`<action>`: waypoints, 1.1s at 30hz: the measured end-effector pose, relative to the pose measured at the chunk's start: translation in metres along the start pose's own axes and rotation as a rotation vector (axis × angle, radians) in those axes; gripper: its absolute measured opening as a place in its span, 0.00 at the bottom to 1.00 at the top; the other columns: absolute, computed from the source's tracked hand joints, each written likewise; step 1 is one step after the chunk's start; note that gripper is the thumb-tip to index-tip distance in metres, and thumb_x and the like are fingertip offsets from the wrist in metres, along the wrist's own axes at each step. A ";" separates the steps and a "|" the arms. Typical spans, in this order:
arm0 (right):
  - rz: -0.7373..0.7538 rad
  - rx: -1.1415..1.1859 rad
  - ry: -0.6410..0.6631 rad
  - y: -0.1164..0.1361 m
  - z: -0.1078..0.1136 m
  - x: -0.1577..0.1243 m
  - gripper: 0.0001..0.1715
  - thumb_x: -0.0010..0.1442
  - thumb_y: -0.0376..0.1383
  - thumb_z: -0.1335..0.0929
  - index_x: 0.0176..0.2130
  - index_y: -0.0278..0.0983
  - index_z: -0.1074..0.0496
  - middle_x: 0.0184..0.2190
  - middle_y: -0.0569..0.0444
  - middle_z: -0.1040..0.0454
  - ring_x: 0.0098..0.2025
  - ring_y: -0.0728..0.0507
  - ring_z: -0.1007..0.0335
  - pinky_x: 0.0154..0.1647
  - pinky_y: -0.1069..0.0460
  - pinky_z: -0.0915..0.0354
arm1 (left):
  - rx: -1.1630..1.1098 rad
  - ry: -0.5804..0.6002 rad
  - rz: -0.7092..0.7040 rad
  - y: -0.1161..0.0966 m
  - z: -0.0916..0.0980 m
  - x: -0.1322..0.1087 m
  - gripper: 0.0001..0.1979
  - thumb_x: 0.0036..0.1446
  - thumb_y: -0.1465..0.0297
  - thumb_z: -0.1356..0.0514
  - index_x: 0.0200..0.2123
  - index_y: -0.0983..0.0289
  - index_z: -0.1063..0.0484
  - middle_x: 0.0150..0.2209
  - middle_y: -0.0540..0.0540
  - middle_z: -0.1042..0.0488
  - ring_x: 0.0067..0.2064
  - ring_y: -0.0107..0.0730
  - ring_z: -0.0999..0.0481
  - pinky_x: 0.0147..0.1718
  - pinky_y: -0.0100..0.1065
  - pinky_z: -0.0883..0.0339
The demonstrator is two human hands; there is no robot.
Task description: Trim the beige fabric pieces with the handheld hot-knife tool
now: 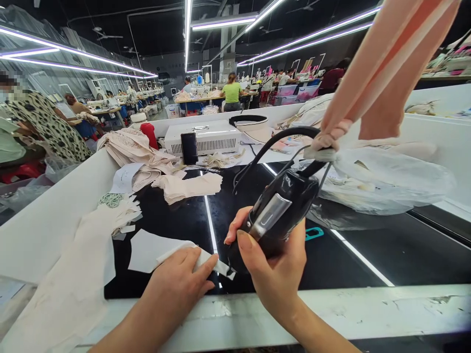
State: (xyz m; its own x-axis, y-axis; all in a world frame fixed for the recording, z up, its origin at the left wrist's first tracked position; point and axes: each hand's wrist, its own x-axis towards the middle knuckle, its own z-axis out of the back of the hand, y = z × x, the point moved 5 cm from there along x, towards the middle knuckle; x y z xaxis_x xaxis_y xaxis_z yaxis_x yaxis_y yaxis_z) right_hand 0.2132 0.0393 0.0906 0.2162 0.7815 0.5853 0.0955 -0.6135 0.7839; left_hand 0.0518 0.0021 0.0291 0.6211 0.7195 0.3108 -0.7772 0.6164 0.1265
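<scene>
My right hand [274,260] is wrapped round a black handheld electric cutter [274,213] with a shiny metal plate on its side. The tool is tilted, its lower end close to the tip of a pale fabric piece [145,250] on the black tabletop. A cable leaves its top, and a twisted pink cloth strip [382,73] tied there runs upward. Lying flat on the fabric piece, my left hand [184,272] has its fingers stretched out and presses the cloth beside the cutter. The cutter's working edge is mostly hidden.
Pale cut pieces [91,250] stack at the left, with a green cord bundle [111,200]. A phone [189,148] leans on a white vented box [228,142] behind. A teal plastic piece [314,233] and a clear plastic bag [386,189] lie right. People work beyond.
</scene>
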 end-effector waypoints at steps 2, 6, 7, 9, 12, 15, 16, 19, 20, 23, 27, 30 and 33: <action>0.001 -0.003 0.000 0.001 0.000 0.000 0.23 0.62 0.36 0.25 0.53 0.46 0.35 0.38 0.55 0.23 0.34 0.43 0.21 0.31 0.48 0.23 | 0.038 0.004 -0.015 -0.005 -0.002 -0.001 0.25 0.63 0.62 0.29 0.59 0.61 0.30 0.50 0.64 0.21 0.48 0.50 0.16 0.45 0.46 0.19; -0.003 0.013 0.006 0.001 -0.001 -0.001 0.23 0.62 0.36 0.25 0.52 0.46 0.35 0.38 0.55 0.23 0.32 0.44 0.22 0.29 0.49 0.25 | 0.088 -0.010 -0.024 -0.010 -0.007 -0.005 0.31 0.59 0.52 0.28 0.59 0.62 0.28 0.53 0.68 0.21 0.52 0.55 0.17 0.49 0.51 0.20; -0.003 0.022 0.010 0.001 -0.001 0.000 0.23 0.62 0.35 0.25 0.52 0.46 0.35 0.38 0.56 0.23 0.32 0.45 0.22 0.29 0.49 0.25 | 0.096 -0.015 -0.027 -0.010 -0.009 -0.006 0.33 0.58 0.51 0.28 0.59 0.62 0.28 0.54 0.69 0.21 0.52 0.55 0.17 0.49 0.51 0.20; 0.004 0.037 0.015 0.001 -0.002 0.002 0.23 0.62 0.34 0.25 0.52 0.46 0.35 0.37 0.57 0.23 0.31 0.46 0.23 0.28 0.49 0.25 | 0.103 -0.025 -0.035 -0.010 -0.011 -0.008 0.34 0.57 0.50 0.27 0.60 0.62 0.28 0.54 0.70 0.21 0.53 0.55 0.17 0.49 0.50 0.20; 0.018 0.060 0.008 0.001 -0.004 0.006 0.23 0.62 0.34 0.25 0.52 0.46 0.35 0.36 0.58 0.23 0.30 0.46 0.24 0.28 0.49 0.25 | 0.096 -0.041 -0.056 -0.011 -0.012 -0.010 0.34 0.59 0.51 0.28 0.61 0.63 0.29 0.54 0.71 0.21 0.54 0.56 0.18 0.50 0.50 0.21; 0.009 0.061 -0.003 -0.001 -0.005 0.010 0.22 0.62 0.35 0.26 0.51 0.46 0.35 0.36 0.58 0.23 0.29 0.46 0.24 0.27 0.49 0.25 | 0.086 -0.046 -0.050 -0.010 -0.012 -0.011 0.31 0.62 0.52 0.30 0.61 0.63 0.29 0.55 0.71 0.22 0.54 0.56 0.18 0.50 0.50 0.21; 0.004 0.057 -0.001 -0.002 -0.005 0.010 0.22 0.62 0.35 0.26 0.52 0.46 0.35 0.36 0.58 0.23 0.29 0.46 0.24 0.27 0.49 0.25 | 0.084 -0.043 -0.042 -0.010 -0.013 -0.011 0.31 0.62 0.52 0.30 0.61 0.62 0.29 0.55 0.70 0.22 0.55 0.56 0.18 0.50 0.50 0.21; 0.002 0.051 0.016 -0.003 -0.005 0.010 0.22 0.62 0.36 0.26 0.52 0.47 0.35 0.37 0.58 0.24 0.29 0.46 0.24 0.26 0.50 0.26 | 0.058 -0.046 -0.027 -0.009 -0.012 -0.012 0.31 0.60 0.53 0.28 0.60 0.61 0.28 0.55 0.69 0.22 0.54 0.56 0.18 0.50 0.50 0.20; 0.006 0.053 0.020 -0.003 -0.005 0.009 0.22 0.62 0.36 0.26 0.52 0.47 0.35 0.37 0.57 0.24 0.29 0.46 0.24 0.26 0.50 0.26 | 0.042 -0.048 -0.020 -0.008 -0.011 -0.012 0.31 0.59 0.54 0.27 0.60 0.61 0.28 0.55 0.69 0.22 0.54 0.56 0.18 0.50 0.50 0.20; 0.008 0.060 0.016 -0.003 -0.005 0.008 0.23 0.62 0.36 0.25 0.52 0.47 0.35 0.37 0.57 0.24 0.28 0.46 0.24 0.25 0.50 0.25 | -0.022 -0.041 0.003 -0.005 -0.007 -0.011 0.28 0.62 0.57 0.29 0.61 0.60 0.29 0.56 0.66 0.23 0.56 0.54 0.19 0.52 0.49 0.21; 0.006 0.067 0.017 -0.003 -0.005 0.007 0.22 0.62 0.35 0.25 0.51 0.46 0.35 0.37 0.58 0.24 0.27 0.47 0.24 0.26 0.51 0.25 | -0.086 -0.025 -0.014 -0.001 -0.002 -0.009 0.27 0.63 0.59 0.29 0.62 0.60 0.29 0.60 0.63 0.25 0.58 0.52 0.21 0.55 0.49 0.22; 0.001 0.063 0.019 -0.003 -0.005 0.007 0.22 0.62 0.36 0.25 0.51 0.46 0.35 0.37 0.58 0.24 0.28 0.48 0.24 0.27 0.51 0.25 | -0.116 -0.018 -0.034 0.000 0.000 -0.008 0.30 0.60 0.59 0.27 0.62 0.60 0.29 0.60 0.62 0.24 0.58 0.53 0.22 0.56 0.50 0.22; 0.004 0.056 0.013 -0.003 -0.003 0.007 0.22 0.62 0.36 0.25 0.52 0.46 0.35 0.38 0.57 0.24 0.29 0.47 0.24 0.27 0.51 0.25 | -0.122 -0.007 -0.041 0.001 0.000 -0.009 0.30 0.60 0.61 0.27 0.62 0.61 0.29 0.58 0.61 0.23 0.58 0.53 0.21 0.56 0.50 0.22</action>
State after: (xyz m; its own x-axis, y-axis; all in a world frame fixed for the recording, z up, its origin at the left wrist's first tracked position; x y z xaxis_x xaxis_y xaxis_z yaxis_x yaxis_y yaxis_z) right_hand 0.2111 0.0468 0.0931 0.2043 0.7800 0.5914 0.1488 -0.6219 0.7688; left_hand 0.0451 -0.0036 0.0267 0.6514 0.6907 0.3140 -0.7326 0.6802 0.0236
